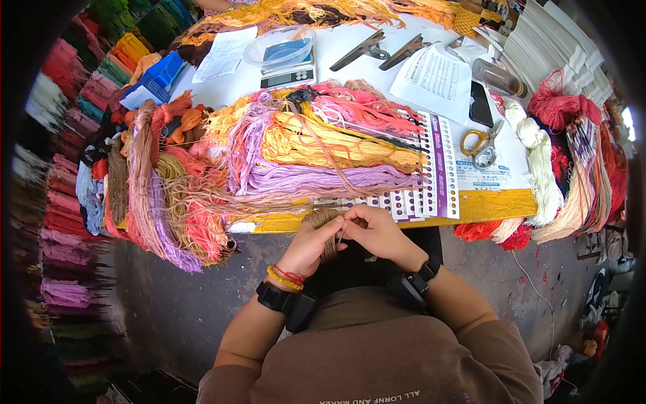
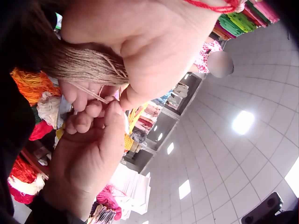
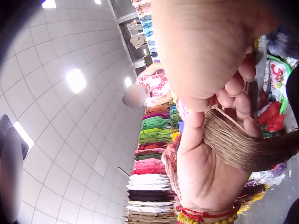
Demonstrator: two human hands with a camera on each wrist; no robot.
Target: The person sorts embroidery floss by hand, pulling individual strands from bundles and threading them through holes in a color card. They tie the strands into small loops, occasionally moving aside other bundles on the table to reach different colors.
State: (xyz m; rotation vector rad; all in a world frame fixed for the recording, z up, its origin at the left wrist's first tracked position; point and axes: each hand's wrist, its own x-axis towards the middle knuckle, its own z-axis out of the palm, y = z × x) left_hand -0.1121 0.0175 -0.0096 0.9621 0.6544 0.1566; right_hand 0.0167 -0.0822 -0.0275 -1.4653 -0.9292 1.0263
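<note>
A tan-brown skein of thread [image 1: 320,218] lies in my left hand [image 1: 304,248], just off the front edge of the table. In the left wrist view its strands [image 2: 88,65] run in a thick bundle beneath the palm, and the fingers curl round it. My right hand [image 1: 380,233] meets the left at the fingertips and pinches a thin strand [image 3: 226,116] drawn across the skein. In the right wrist view both thumbs come together over that strand. The strand's end is hidden between the fingers.
Ahead on the table lies a heap of coloured skeins [image 1: 336,145] over punched thread cards [image 1: 441,168]. Scissors [image 1: 482,145], a phone [image 1: 480,104], a scale [image 1: 288,73] and large clips [image 1: 360,50] lie behind. More skeins [image 1: 565,161] hang over the right edge. Another person stands farther off.
</note>
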